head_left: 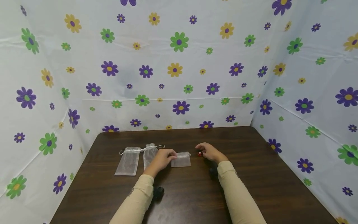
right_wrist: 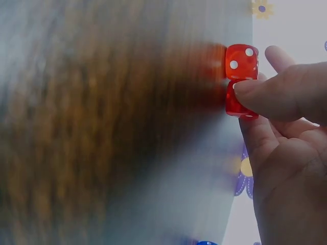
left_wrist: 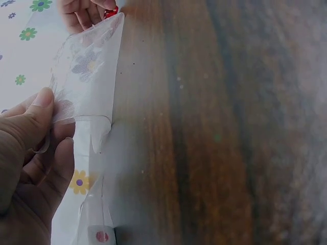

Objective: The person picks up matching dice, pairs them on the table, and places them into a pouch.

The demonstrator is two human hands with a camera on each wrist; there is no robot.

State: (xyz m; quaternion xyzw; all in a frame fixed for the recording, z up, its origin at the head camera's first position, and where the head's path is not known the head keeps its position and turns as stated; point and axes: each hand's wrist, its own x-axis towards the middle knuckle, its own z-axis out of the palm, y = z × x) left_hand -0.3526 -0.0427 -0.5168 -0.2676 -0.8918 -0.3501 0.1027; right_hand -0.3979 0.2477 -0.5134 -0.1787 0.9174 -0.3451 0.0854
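My left hand point(head_left: 164, 158) pinches the edge of a small sheer white organza drawstring bag point(head_left: 181, 162) between thumb and fingers. In the left wrist view the see-through bag point(left_wrist: 89, 69) stretches away from the hand point(left_wrist: 33, 148). My right hand point(head_left: 211, 153) is to the right of it, at two red dice point(head_left: 200, 153). In the right wrist view its thumb and fingers pinch the nearer red die point(right_wrist: 235, 99). The other die point(right_wrist: 242, 62), with white pips, sits against it, apart from the thumb.
Two larger organza bags point(head_left: 127, 163) point(head_left: 149, 153) lie left on the brown table point(head_left: 190, 199). A white piece with a red spot point(left_wrist: 101, 235) shows by a bag in the left wrist view. A blue object point(right_wrist: 207, 243) peeks in below. Flowered cloth point(head_left: 179, 77) surrounds the table.
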